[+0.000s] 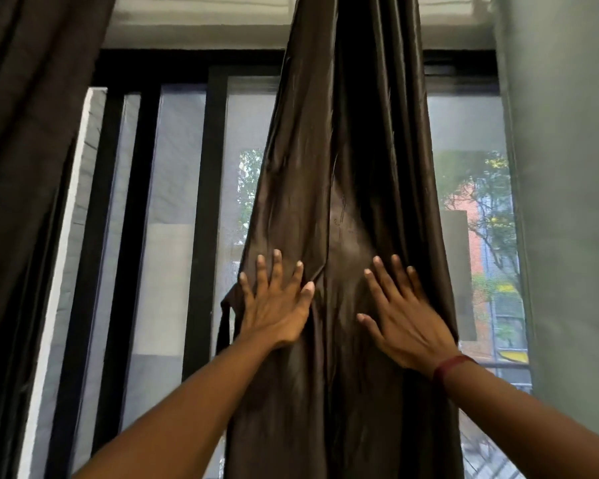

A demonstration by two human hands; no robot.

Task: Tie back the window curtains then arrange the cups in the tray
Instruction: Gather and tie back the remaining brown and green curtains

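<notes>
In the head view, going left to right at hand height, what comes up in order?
Dark gathered curtain at the left edge → black window bars → left hand → right hand, both flat on the glossy dark brown centre curtain → grey-green curtain at right.

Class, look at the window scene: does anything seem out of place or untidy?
The middle curtain hangs bunched and creased across the window, not tied back. Both hands, left and right, press flat on it.
</notes>
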